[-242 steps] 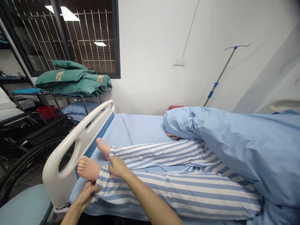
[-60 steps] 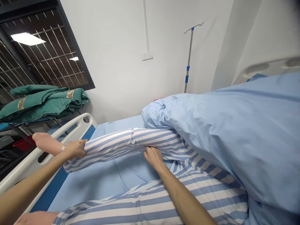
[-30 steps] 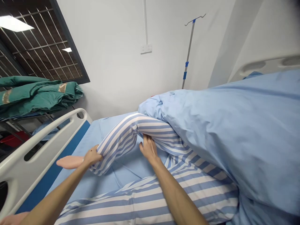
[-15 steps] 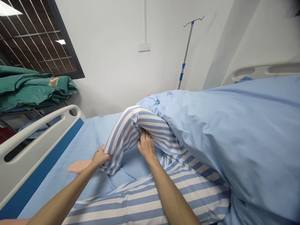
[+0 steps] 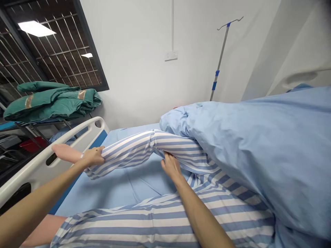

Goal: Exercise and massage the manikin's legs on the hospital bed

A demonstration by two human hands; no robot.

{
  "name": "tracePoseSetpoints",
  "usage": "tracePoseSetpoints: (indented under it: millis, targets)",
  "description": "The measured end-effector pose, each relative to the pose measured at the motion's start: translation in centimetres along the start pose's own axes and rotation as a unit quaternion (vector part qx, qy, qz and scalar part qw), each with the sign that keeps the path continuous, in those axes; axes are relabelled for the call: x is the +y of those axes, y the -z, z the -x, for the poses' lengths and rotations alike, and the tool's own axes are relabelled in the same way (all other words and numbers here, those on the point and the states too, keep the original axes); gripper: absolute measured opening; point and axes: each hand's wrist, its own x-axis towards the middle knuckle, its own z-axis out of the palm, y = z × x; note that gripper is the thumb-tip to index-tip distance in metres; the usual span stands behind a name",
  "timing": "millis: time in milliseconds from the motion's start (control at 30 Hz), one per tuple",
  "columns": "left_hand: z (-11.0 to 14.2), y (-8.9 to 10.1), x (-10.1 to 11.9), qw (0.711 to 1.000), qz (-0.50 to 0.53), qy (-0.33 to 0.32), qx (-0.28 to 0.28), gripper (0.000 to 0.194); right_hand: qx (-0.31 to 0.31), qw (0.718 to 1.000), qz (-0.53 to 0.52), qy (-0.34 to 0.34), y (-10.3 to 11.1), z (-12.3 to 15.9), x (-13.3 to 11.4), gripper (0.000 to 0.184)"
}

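Note:
A leg [image 5: 129,150] in blue-and-white striped trousers is raised off the bed sheet [image 5: 116,186], almost straight with a slight bend at the knee. Its smooth pink foot [image 5: 66,153], like a manikin's, points left over the footboard. My left hand [image 5: 94,156] is closed around the lower leg near the ankle. Under the thigh, just behind the knee, my right hand [image 5: 171,165] holds the leg, its fingertips hidden beneath the cloth. The other striped leg [image 5: 124,224] lies flat in front, with its pink lower end [image 5: 48,227] behind my left forearm.
A light blue quilt [image 5: 245,137] covers the body on the right. The white-and-blue footboard [image 5: 74,137] stands at the left. Green folded bedding [image 5: 57,101] sits on a rack beyond it. An IV pole [image 5: 221,57] stands by the wall.
My left hand has lifted the lower leg up and left, so the knee has straightened from a sharp bend. My right hand stays under the thigh. The view has shifted left.

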Motion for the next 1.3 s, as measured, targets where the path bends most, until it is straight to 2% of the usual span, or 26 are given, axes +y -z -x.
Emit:
tracePoseSetpoints:
  millis: [133,233,500,600,700,833,1033,1200,1300]
  targets:
    - [0.1,3.0,-1.6,0.992,-0.114,-0.051,0.022,0.033,-0.146,0.989,-0.004,0.012,-0.5,0.8,-0.2,0.046]
    - [0.4,3.8,-1.9,0.988,-0.142,-0.066,0.014,0.033,-0.232,0.972,-0.016,0.029,-0.9,1.2,0.0,0.054]
    - [1.7,2.2,-2.0,0.987,-0.140,-0.071,0.009,0.032,-0.254,0.966,-0.028,0.034,-0.7,1.5,-0.1,0.053]
    - [1.7,1.8,-2.2,0.990,-0.128,-0.060,0.007,0.032,-0.224,0.974,-0.029,0.034,-0.6,1.4,-0.4,0.054]
    - [1.8,0.8,-2.0,0.996,-0.088,-0.032,0.007,0.034,-0.155,0.987,-0.029,0.027,-0.4,1.0,-0.6,0.055]
    - [2.4,-2.6,-0.3,1.000,0.008,0.017,0.005,0.040,-0.067,0.997,-0.036,0.010,-0.1,0.6,-0.6,0.053]
    - [2.6,-8.4,4.5,0.983,0.173,0.053,-0.002,0.042,0.038,0.998,-0.039,0.016,0.0,0.1,-0.1,0.050]
    - [1.8,-10.7,10.1,0.960,0.274,0.049,0.023,0.042,0.131,0.991,-0.038,0.010,0.2,-0.6,0.6,0.055]
    - [1.5,-11.6,13.0,0.947,0.312,0.073,0.033,0.041,0.174,0.984,-0.044,0.015,0.1,-0.9,1.0,0.056]
